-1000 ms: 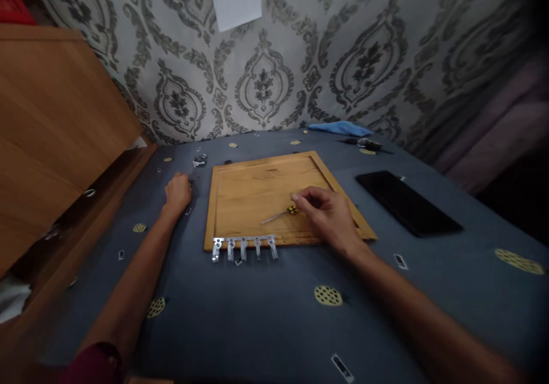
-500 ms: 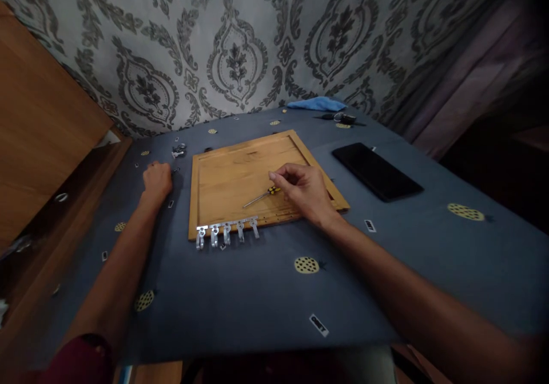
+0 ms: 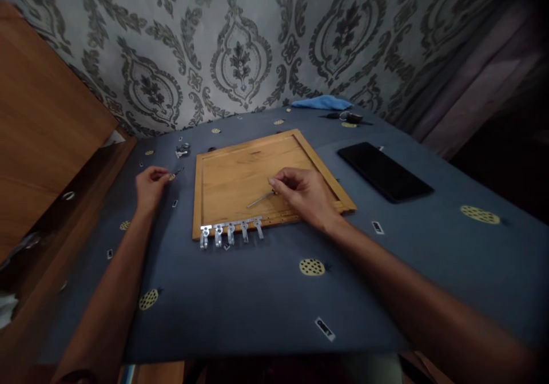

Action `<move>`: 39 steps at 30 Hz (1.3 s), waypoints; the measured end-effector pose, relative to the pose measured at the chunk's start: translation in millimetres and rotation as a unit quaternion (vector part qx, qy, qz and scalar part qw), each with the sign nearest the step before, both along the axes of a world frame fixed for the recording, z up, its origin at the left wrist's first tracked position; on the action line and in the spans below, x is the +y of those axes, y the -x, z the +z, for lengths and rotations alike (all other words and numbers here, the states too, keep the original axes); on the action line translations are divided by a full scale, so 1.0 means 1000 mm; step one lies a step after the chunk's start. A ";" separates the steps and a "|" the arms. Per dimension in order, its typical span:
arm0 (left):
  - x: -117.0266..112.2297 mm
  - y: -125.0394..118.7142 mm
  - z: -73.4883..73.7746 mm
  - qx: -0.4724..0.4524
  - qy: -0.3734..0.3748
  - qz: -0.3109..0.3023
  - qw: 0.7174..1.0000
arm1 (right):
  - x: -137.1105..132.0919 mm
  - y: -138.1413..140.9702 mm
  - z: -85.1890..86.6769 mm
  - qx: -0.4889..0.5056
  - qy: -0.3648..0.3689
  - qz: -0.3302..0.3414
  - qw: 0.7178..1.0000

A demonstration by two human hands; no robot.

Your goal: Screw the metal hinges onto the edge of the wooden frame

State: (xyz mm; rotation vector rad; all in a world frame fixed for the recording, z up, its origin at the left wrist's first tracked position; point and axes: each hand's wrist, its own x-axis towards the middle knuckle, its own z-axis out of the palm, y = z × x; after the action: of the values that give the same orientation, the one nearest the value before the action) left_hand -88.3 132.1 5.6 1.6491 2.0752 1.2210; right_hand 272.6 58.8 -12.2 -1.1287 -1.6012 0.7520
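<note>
My right hand (image 3: 302,195) is closed around the handle of a small screwdriver (image 3: 260,199), its thin metal shaft pointing down-left over the wooden board (image 3: 240,172). Most of the handle is hidden by the fingers. Along the board's near edge sits a row of several silver metal hooks (image 3: 231,232), with small holes in the edge to their right. My left hand (image 3: 150,189) is left of the board, thumb and fingers pinched together close to the tablecloth; what they hold, if anything, is too small to make out. Beyond it lies a small pile of metal hooks (image 3: 183,150).
A black phone or tablet (image 3: 384,171) lies right of the board on the blue-grey tablecloth (image 3: 257,298). At the back are a blue cloth (image 3: 322,103) and a bunch of keys (image 3: 349,117). A wooden cabinet (image 3: 47,121) borders the left side.
My left hand has turned from resting knuckles-up on the cloth to a visible pinch, shifting slightly left and down. My right hand keeps the screwdriver over the board, its handle now more covered.
</note>
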 end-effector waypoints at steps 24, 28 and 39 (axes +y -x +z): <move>-0.072 -0.144 0.006 -0.362 0.145 -0.357 0.849 | -0.024 0.025 -0.009 0.044 -0.022 0.091 0.995; -0.074 -0.145 0.006 -0.382 0.154 -0.360 0.837 | -0.025 0.024 -0.006 0.046 -0.048 0.077 0.995; -0.077 -0.145 0.006 -0.408 0.175 -0.362 0.820 | -0.028 0.020 0.000 -0.052 -0.141 0.060 0.987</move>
State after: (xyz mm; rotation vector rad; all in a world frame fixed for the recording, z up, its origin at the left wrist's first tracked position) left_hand 57.1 55.0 11.9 1.2067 0.9244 0.9302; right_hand 252.9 30.3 -12.4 -0.8856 -1.8119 0.5275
